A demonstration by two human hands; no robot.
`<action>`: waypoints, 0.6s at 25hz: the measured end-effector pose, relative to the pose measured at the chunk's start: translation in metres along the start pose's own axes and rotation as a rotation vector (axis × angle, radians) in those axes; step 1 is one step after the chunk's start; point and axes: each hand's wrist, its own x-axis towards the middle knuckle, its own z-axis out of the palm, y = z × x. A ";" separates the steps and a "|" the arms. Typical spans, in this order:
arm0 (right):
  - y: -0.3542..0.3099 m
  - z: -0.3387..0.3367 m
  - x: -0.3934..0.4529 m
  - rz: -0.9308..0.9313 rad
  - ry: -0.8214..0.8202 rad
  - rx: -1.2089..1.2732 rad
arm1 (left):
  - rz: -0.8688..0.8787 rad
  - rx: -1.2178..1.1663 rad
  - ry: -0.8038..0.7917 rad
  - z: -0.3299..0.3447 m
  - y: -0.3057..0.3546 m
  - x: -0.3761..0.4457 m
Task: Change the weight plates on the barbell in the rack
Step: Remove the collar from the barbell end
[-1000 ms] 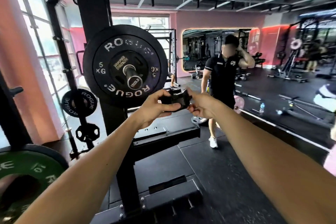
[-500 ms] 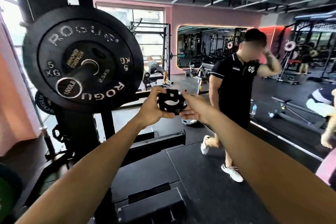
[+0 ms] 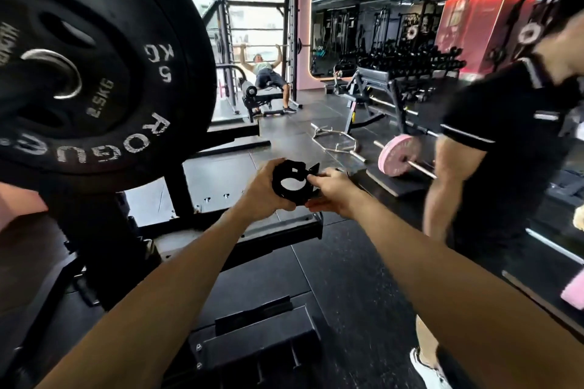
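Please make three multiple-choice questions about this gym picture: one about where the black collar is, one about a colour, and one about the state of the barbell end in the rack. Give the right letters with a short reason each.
1. Where is the black collar?
A. On the barbell sleeve
B. Between both hands, in the air
C. On the floor

2. What colour is the plate on the barbell lying on the floor?
A. Pink
B. Green
C. Yellow

3. What is the state of the barbell sleeve in the rack?
A. Bare, no plates
B. Plates on, no collar
C. Plates locked by a collar

Answers:
1 B: the left hand and right hand both hold it, below and right of the sleeve.
2 A: the floor plate is pink.
3 B: the black plate sits on the sleeve, whose end shows no collar.
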 end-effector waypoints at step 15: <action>0.161 0.003 0.281 0.343 0.167 -0.016 | -0.216 0.074 -0.225 0.132 -0.231 0.180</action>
